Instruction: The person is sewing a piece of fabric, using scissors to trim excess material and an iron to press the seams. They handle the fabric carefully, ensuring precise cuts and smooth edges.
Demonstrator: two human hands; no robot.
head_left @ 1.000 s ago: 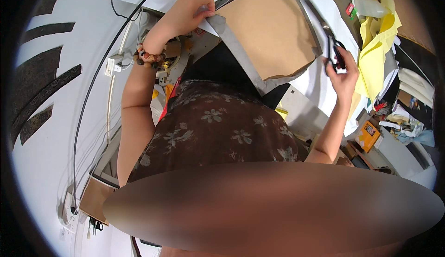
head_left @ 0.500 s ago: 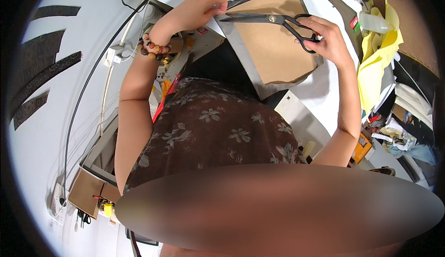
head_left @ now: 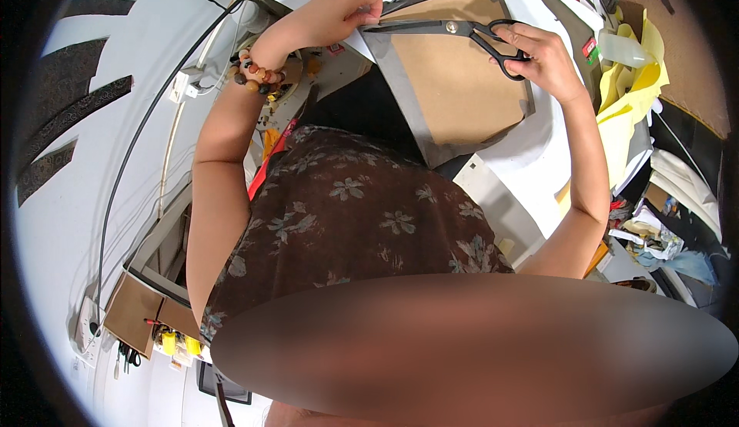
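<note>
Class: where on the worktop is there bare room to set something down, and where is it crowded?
Bare white surface shows between the brown board and right forearm, and beyond the board's far edge. It's crowded around the left hand, scissors and grey edging, and at the yellow sheets.

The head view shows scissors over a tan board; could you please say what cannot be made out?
All in the head view:
Left hand: whether it pinches the grey material; its own fingers hide this.
Tan board: the strip behind the scissors, covered by them.
Lower middle: whatever lies behind the blurred oval.
Clutter at far right: pieces too small to tell apart.
</note>
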